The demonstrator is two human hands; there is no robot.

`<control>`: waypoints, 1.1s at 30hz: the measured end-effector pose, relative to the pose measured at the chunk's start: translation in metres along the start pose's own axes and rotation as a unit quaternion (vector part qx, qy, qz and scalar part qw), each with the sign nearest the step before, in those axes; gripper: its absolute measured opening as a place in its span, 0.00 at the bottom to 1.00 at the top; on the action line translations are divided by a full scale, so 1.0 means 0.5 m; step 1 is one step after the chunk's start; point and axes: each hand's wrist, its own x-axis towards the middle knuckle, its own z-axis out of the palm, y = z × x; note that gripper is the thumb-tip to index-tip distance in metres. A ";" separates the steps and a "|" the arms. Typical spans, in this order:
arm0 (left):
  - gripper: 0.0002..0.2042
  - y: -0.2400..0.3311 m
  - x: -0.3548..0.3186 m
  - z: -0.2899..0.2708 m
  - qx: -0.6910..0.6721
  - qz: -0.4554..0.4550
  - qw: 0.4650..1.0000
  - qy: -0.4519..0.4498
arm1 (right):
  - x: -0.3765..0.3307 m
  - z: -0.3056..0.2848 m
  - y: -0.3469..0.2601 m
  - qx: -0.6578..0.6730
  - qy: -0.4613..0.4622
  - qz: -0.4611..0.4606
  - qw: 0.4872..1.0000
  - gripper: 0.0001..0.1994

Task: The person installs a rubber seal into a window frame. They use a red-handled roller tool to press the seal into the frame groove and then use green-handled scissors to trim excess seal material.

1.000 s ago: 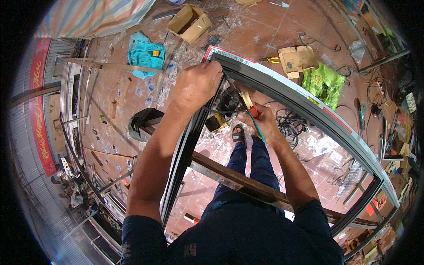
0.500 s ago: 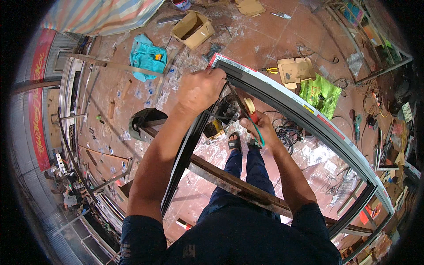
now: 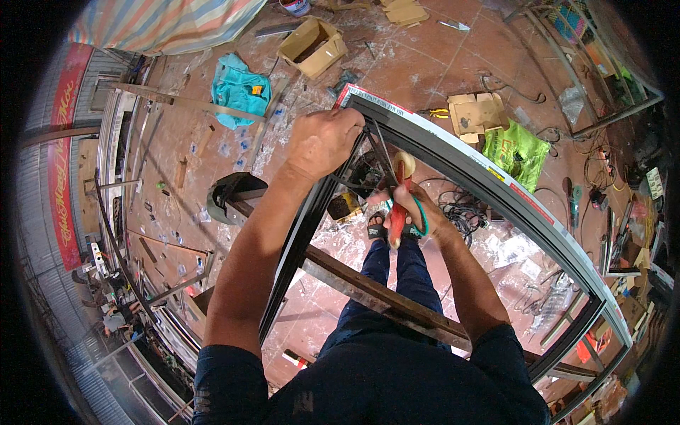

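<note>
"Which containers are lying about?"

"Beyond the upper left corner of the frame, an open cardboard box sits on the floor. Its inside looks brown; I can't make out any contents. A bucket stands near it, cut off by the view's upper edge, so its inside is hidden."

"And past the frame's long upper edge?"

"A bright green bag, crumpled, just beside a piece of cardboard. What the bag holds, I can't tell."

"Anything through the frame's opening?"

"Near its left side, a small dark box with a yellowish patch. Too small to read further."

"Now the grip. Left hand?"

"Closed over the frame's left side, right at the upper left corner. The fingertips are hidden, so I can't say whether they pinch the black strip too."

"Where does that strip run?"

"From that corner down across the opening, toward the right hand."

"And that one?"

"Closed around a red tool with a pale, rounded upper end, inside the frame's opening. A green loop hangs against the palm. Whether the fingers also grip the strip, I can't tell."
</note>
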 end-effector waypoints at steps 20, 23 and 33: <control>0.03 -0.003 0.002 0.004 0.001 0.015 1.000 0.017 | 0.030 -0.011 0.023 -0.090 0.067 -0.055 0.992 0.29; 0.03 0.001 0.004 0.004 0.003 0.004 1.000 0.015 | 0.028 -0.010 0.016 -0.098 0.065 -0.051 0.992 0.29; 0.03 0.001 -0.004 0.007 0.029 -0.017 0.999 0.028 | -0.011 0.017 -0.040 -0.028 0.042 -0.023 0.998 0.32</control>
